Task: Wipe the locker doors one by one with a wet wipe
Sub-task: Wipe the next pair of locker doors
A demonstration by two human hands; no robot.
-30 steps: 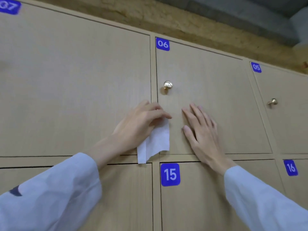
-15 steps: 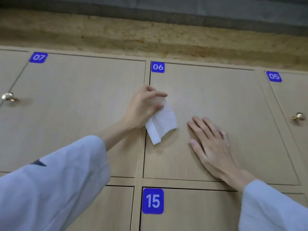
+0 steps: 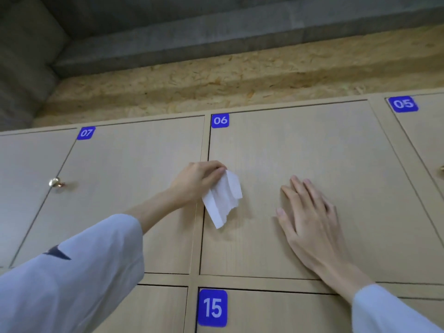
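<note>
The left hand (image 3: 197, 180) reaches up to the left edge of the locker door marked 06 (image 3: 300, 188), its fingers curled and pinching a white wet wipe (image 3: 222, 200) at the top corner. The wipe hangs down from the fingertips in a creased, partly folded strip, lying against the pale wood of the door just right of the vertical gap that separates it from the door marked 07 (image 3: 125, 188). The right hand (image 3: 310, 217) lies flat on the same door, well right of the wipe, fingers straight and slightly spread, pointing up and to the left, holding nothing (the palm appears to press on the panel). Both forearms come out of loose, light blue sleeves (image 3: 72, 272); the left one carries a small dark mark. A blue label reading 06 (image 3: 220, 120) sits in the top left corner of the door being worked on, and matching labels 07 (image 3: 86, 133) and 05 (image 3: 403, 104) mark the neighbours on either side. A round brass knob (image 3: 55, 182) shows to the left of door 07, near the gap at its left edge. Below, a larger blue label reads 15 (image 3: 212, 308) on a lower-row door. Above the lockers runs a band of chipboard (image 3: 240, 85), and over that grey concrete (image 3: 168, 32).
</note>
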